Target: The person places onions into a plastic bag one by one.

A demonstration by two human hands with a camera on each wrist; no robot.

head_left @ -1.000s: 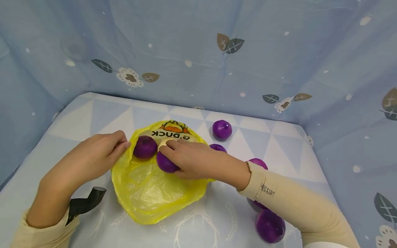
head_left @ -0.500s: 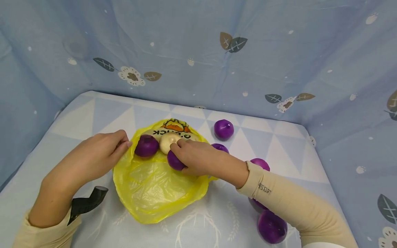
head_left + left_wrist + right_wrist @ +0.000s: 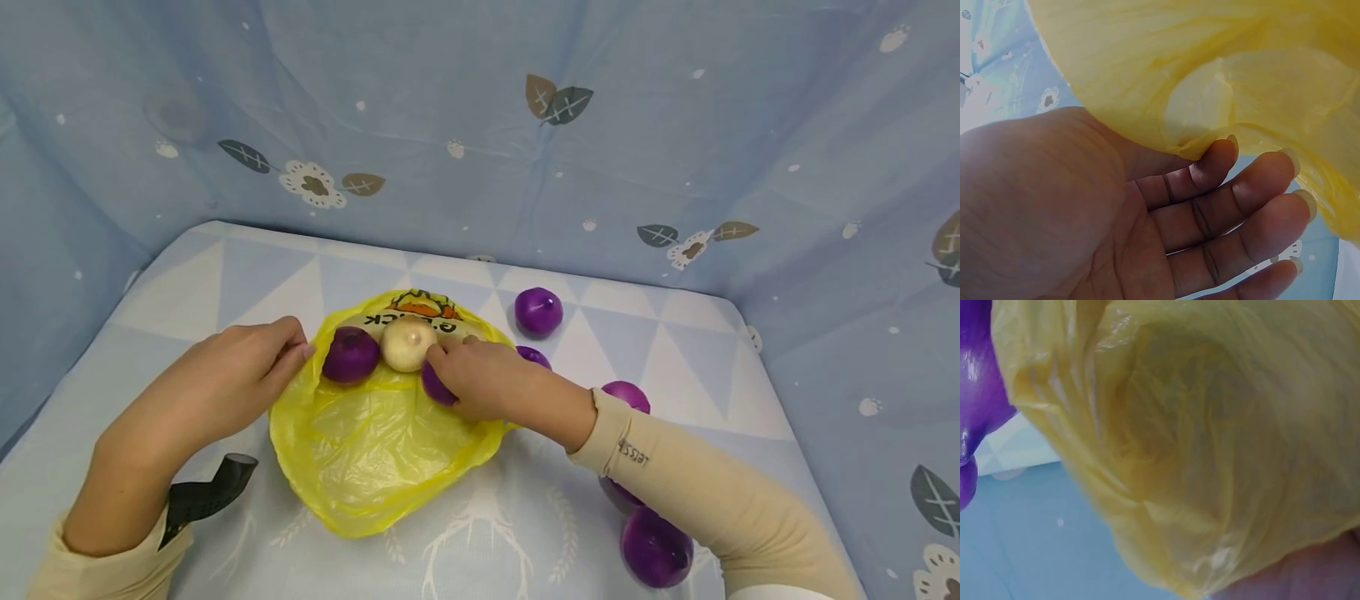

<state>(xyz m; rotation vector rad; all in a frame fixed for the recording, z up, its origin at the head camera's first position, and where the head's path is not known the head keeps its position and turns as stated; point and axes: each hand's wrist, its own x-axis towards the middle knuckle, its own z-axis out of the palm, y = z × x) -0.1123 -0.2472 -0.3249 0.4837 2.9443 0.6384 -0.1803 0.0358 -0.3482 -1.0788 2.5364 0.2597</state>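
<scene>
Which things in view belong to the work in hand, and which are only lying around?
In the work:
yellow bag, pinched by left fingers
purple onion, held by right fingers
white onion and second purple onion, inside bag

Only around, probably:
purple onions outside the bag, perhaps waiting
black curved piece, at left sleeve

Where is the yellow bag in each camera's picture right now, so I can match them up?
Head: the yellow bag sits below and left of centre, its mouth open.
Left wrist: the yellow bag spans the top and right side, above the left hand.
Right wrist: the yellow bag fills most of the picture.
Shared landmark: the blue cloth, behind the table in head, upper left in left wrist, lower left in right wrist.
</scene>
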